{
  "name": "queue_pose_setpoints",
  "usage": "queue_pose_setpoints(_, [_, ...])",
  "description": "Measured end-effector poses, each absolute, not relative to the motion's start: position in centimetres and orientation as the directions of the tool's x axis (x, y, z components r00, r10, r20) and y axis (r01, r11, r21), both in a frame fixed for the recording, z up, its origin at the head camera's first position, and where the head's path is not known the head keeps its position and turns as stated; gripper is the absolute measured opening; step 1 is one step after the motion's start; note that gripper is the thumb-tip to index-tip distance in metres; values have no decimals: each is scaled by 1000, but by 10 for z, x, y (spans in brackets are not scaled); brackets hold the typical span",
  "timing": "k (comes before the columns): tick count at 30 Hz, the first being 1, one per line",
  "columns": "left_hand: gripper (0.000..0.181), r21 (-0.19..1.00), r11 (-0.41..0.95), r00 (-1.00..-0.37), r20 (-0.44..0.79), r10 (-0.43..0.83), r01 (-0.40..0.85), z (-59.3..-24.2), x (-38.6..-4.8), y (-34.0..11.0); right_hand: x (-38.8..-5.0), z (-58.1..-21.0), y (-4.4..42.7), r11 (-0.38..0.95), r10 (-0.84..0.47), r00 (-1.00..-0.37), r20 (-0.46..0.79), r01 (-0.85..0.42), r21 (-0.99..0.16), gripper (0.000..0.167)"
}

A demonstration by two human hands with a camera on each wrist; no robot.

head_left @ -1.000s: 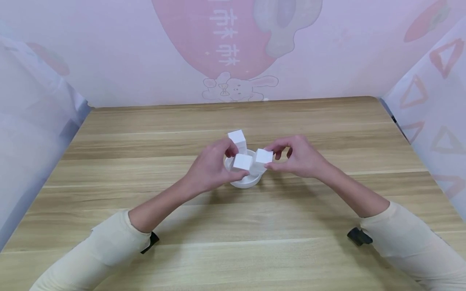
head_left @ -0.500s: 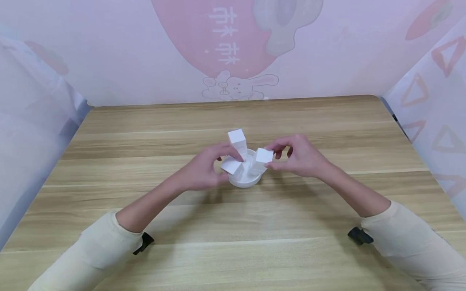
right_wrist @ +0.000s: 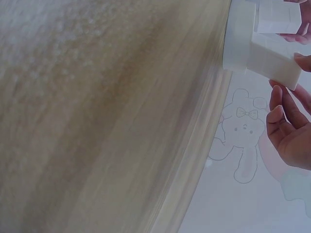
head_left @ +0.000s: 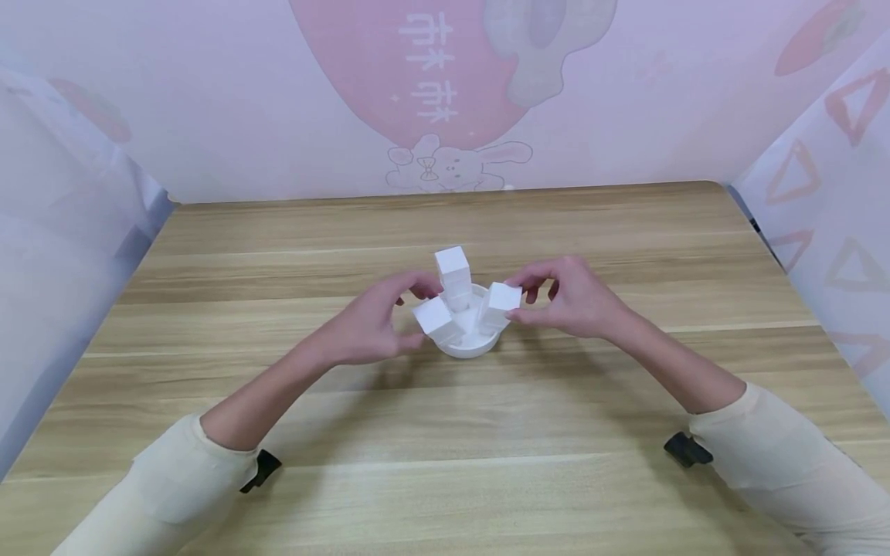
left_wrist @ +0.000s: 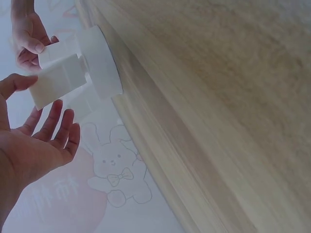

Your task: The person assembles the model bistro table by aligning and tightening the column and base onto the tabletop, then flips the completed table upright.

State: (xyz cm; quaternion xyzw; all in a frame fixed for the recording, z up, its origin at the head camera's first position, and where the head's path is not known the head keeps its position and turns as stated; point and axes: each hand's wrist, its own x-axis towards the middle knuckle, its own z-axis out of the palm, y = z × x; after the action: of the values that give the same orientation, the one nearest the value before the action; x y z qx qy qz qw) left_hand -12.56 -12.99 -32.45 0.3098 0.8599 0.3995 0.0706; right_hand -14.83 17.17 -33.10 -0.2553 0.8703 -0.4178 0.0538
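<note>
A shallow round white dish [head_left: 468, 351] stands on the table with three tall white block columns leaning or standing in it. My left hand [head_left: 368, 320] has its thumb and fingers on either side of the left column [head_left: 436, 318], which tilts outward; in the left wrist view the thumb touches its upper corner. My right hand [head_left: 573, 300] pinches the right column [head_left: 502, 303] near its top between thumb and fingers. Behind them the rear column [head_left: 453, 270] stands with neither hand on it. Faint seams cross the columns. Their lower ends are partly hidden.
The dish is near the middle of a wood-grain table [head_left: 487, 463]. A pale printed curtain [head_left: 278, 100] rises behind the table's far edge, with more sheeting at both sides. A dark wrist strap piece [head_left: 687, 449] hangs under the right sleeve.
My left hand has drawn to the left, and the left column has swung from the dish's middle to an outward tilt. The right hand and the other columns have stayed in place.
</note>
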Motion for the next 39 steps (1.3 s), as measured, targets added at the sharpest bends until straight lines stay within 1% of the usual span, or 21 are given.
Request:
queue_pose_setpoints(4, [46,718,518,-816,122,565,466,-324,-124,-131,-148,-331,172,519,-489,-864,123,-401,-755,27])
queue_pose_setpoints(10, [36,715,520,-829,149,539,467,-323,-124,-133,-148,-331,172,513,-491,-862,128,-405,-757,27])
queue_pose_setpoints(18, [36,704,489,-791,169,588,514,-322,-131,-138,-148,-332,172,513,-491,-861,134,-410,-754,27])
queue_pose_setpoints(21, [37,703,494,-789,159,593,512,-321,-134,-140,-148,-333,172,513,-494,-859,135,-413,-753,27])
queue_pose_setpoints(25, [40,716,517,-819,134,557,468,-320,-133,-140,-148,-332,172,511,-495,-858,137,-415,-753,27])
queue_pose_setpoints(30, [46,726,574,-891,118,438,378,-322,-128,-135,-148,-332,172,512,-493,-860,133,-410,-755,27])
queue_pose_setpoints(32, [45,721,600,-914,113,389,345,-322,-125,-132,-148,-332,172,512,-491,-861,132,-408,-756,28])
queue_pose_setpoints(35, [40,712,623,-929,116,351,324,-323,-124,-129,-148,-331,171,514,-489,-862,132,-408,-755,28])
queue_pose_setpoints(39, [36,707,627,-930,122,346,326,-322,-123,-125,-148,-332,171,516,-487,-862,139,-413,-750,28])
